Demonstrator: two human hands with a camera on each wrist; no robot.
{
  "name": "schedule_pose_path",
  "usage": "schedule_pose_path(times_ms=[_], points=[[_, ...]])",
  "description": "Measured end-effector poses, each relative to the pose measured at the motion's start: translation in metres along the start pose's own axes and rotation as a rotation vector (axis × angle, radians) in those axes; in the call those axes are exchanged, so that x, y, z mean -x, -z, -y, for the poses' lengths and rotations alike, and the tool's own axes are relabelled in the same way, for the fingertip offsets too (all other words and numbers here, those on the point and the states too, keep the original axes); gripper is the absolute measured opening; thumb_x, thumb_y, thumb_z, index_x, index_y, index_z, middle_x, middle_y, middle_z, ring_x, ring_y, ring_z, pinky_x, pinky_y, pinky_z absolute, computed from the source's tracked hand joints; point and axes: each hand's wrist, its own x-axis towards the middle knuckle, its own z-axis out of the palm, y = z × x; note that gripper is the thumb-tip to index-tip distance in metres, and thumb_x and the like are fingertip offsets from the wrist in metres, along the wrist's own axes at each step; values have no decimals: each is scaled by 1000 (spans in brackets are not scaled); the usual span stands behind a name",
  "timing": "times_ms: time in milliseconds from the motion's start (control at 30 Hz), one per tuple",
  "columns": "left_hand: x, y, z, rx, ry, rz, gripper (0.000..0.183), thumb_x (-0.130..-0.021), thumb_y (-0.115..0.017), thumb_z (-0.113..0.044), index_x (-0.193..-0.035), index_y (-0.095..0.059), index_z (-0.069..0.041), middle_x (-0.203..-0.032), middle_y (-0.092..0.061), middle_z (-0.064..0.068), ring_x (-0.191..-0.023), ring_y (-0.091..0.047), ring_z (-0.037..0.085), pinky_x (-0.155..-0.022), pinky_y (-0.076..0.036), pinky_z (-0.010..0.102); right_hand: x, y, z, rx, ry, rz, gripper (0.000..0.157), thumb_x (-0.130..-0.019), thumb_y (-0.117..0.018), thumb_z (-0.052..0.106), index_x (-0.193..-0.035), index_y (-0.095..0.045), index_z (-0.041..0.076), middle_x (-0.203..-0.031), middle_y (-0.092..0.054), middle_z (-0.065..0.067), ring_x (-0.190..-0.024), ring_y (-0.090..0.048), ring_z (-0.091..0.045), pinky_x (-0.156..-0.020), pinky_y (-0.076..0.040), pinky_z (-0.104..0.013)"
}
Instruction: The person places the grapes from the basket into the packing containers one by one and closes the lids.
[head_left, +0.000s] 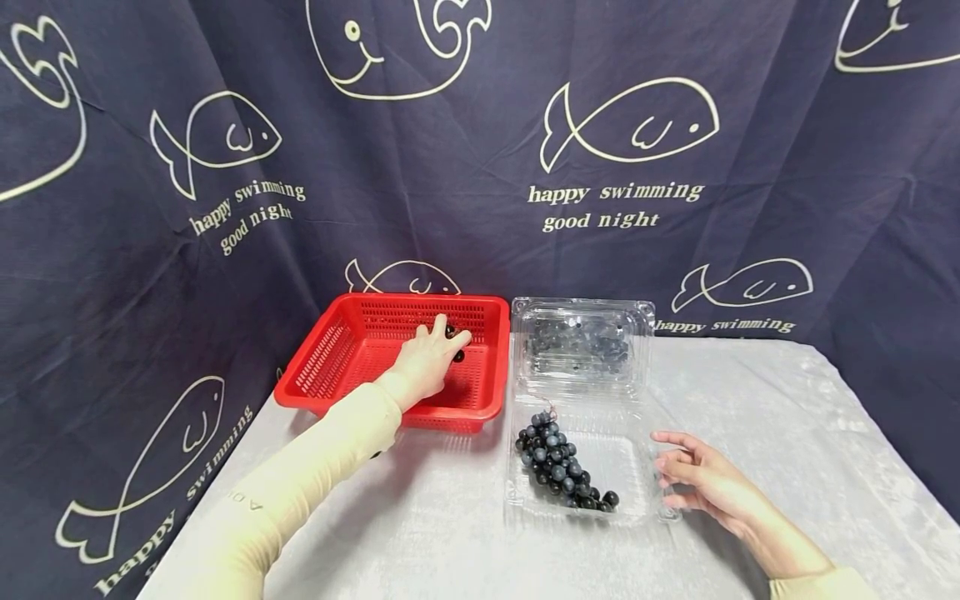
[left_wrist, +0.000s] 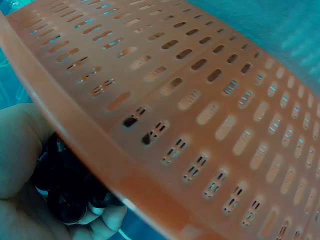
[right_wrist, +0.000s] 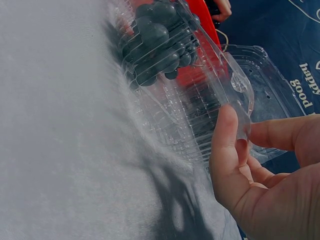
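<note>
My left hand (head_left: 431,358) is over the right part of the red basket (head_left: 322,407), gripping a bunch of dark grapes (left_wrist: 67,200). Most of that bunch is hidden by the fingers and the basket's rim. A second bunch of black grapes (head_left: 555,458) lies slantwise in the left part of the clear plastic clamshell container (head_left: 622,467), whose lid stands raised at the back. My right hand (head_left: 708,479) is at the container's right edge, thumb and forefinger pinching the thin plastic rim (right_wrist: 243,127).
The basket stands at the back left, close beside the container's raised lid (head_left: 585,383). A pale cloth covers the table (head_left: 787,417). Behind it hangs a dark blue curtain (head_left: 480,192) with white fish drawings. A small dark thing (head_left: 376,455) shows by the left sleeve.
</note>
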Motion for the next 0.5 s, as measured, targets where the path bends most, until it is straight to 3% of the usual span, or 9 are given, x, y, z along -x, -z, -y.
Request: schedule_pose_path(times_ms=[500], points=[[5, 16, -12, -15, -42, -114, 56, -74, -65, -5, -124, -49, -25, -129, -41, 21, -91, -54, 37, -55, -53, 41, 1, -2, 1, 10, -15, -16, 30, -96, -49, 10, -120, -46, 28, -95, -58, 5, -81, -58, -7, -69, -56, -31]])
